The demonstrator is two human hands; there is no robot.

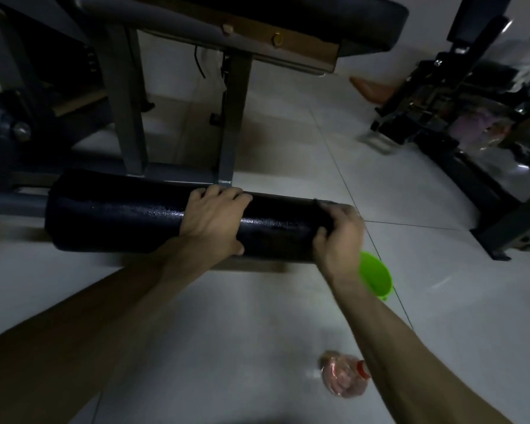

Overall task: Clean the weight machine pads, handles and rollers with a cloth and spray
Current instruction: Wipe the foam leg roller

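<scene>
A long black foam roller [120,218] of the weight machine lies across the middle of the head view, its surface glistening wet. My left hand [214,218] grips the roller near its middle, fingers over the top and thumb on the near side. My right hand [338,237] is wrapped round the roller's right end. It holds what looks like a dark cloth [325,204] against the roller, with only a greyish edge showing above the fingers. A clear plastic bottle with a red cap [344,376] lies on the floor under my right forearm.
A green plastic cup [375,275] sits on the tiled floor just below the roller's right end. The machine's grey steel legs [132,117] and a black seat pad [288,16] rise behind the roller. Another dark machine frame [471,142] stands at the right.
</scene>
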